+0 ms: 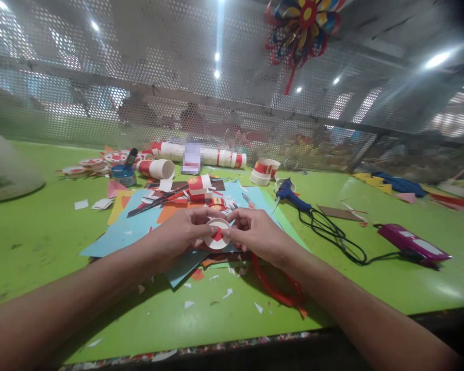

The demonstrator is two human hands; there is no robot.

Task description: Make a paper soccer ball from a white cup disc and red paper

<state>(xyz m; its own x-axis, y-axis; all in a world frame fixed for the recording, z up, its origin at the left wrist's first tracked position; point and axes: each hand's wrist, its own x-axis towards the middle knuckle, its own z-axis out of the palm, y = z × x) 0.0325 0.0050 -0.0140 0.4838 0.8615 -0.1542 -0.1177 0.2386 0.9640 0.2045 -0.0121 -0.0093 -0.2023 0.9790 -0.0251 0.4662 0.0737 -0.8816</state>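
Between my two hands is a round white paper cup bottom (pixel 217 243) with a small red paper piece (pixel 217 235) on its face. My left hand (pixel 191 229) grips its left side, the thumb pressed on the red piece. From the right, my right hand (pixel 255 232) closes on the other side, its thumb also on the face. Just beyond the hands lie red-and-white paper cup pieces (pixel 199 187) and scissors (pixel 170 198) with dark blades. Under them are light blue paper sheets (pixel 133 226). A red plastic loop (pixel 274 288) lies beneath my right wrist.
At right, a blue glue gun (pixel 292 195) has its black cord running to a purple power strip (pixel 413 243). Behind stand a blue jar (pixel 123 176), stacked paper cups (pixel 212 156) and cut cup rings (pixel 263 171). White scraps (pixel 228 293) litter the green table (pixel 34 247) near its front edge.
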